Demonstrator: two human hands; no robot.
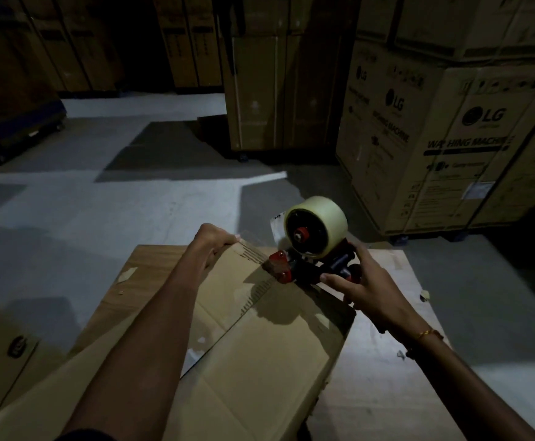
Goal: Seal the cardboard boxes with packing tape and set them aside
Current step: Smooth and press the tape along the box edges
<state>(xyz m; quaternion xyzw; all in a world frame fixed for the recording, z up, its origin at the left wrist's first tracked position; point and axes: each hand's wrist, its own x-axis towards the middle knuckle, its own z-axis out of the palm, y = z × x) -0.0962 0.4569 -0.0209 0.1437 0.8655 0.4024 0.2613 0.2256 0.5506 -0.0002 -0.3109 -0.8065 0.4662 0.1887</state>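
A brown cardboard box (pixel 260 361) lies on a wooden table (pixel 380 377) in front of me, its top flaps closed along a centre seam. My left hand (pixel 210 246) is at the box's far edge and pinches the free end of the clear tape there. My right hand (pixel 361 288) grips the handle of a red and black tape dispenser (pixel 310 249) that carries a large roll of clear tape. The dispenser's front sits on the box top just right of my left hand. A short strip of tape runs from it to my left fingers.
Tall printed appliance cartons (pixel 451 138) stand stacked at the right and back. More dark cartons (pixel 196 43) line the far wall. A low trolley (pixel 21 128) stands at the far left. Another carton (pixel 11 351) is at my lower left. Grey floor (pixel 100 218) lies beyond the table.
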